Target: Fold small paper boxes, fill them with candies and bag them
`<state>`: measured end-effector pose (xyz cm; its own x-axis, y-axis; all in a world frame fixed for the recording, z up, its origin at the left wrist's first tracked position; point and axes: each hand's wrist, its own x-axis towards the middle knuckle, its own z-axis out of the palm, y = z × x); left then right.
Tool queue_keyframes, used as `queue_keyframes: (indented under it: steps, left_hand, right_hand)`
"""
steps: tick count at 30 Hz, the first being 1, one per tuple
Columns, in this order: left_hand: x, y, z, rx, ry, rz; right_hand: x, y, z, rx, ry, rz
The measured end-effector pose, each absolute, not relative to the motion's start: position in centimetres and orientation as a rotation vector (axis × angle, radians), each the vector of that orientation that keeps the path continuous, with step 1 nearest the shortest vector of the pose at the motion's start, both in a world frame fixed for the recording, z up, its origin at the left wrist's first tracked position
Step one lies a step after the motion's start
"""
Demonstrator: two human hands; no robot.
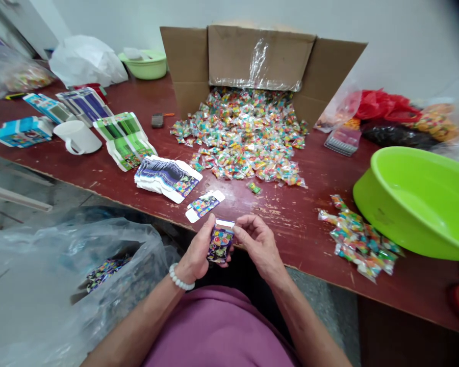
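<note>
Little box: we hold the little box (221,244) in front of us, just off the table (313,214) edge.
Left hand: our left hand (199,252) wraps around its side.
Right hand: our right hand (258,242) pinches its top flap.
Candy: the candy pile (245,135) lies far behind.

The lower part of the small purple box (221,244) is hidden behind the left hand's fingers (203,243), and its print is too small to read. Right of the right hand's fingers (248,230), the green basin (421,201) is cut off by the picture's edge. Left of the fingers, the clear bag (72,285) blurs its contents.
</note>
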<state>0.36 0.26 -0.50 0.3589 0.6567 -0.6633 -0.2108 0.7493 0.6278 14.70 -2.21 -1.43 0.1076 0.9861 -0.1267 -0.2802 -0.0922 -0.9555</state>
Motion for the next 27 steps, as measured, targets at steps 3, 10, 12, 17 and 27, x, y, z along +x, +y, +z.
queue_keyframes:
  steps: [3, 10, 12, 17, 27]
  left_hand:
    - [0.4, 0.1, -0.6, 0.458, 1.017, 0.598]
    - [-0.3, -0.4, -1.1, 0.580, 0.995, 0.619]
    - [-0.5, -0.4, -1.3, 0.652, 1.040, 0.683]
    - [-0.7, 0.0, -1.2, 0.622, 1.037, 0.724]
    - [0.0, 0.1, -1.0, 0.498, 0.970, 0.835]
  right_hand:
    - [14.5, -2.0, -1.4, -1.085, -0.804, 1.384]
    - [15.3, -0.4, -1.3, -1.142, -0.791, 1.651]
    - [15.3, -0.1, -0.9, -1.153, -0.820, 1.642]
    - [14.9, 0.1, -0.7, -1.093, -0.828, 1.552]
    - [13.5, -1.7, -2.2, -1.105, -0.994, 1.326]
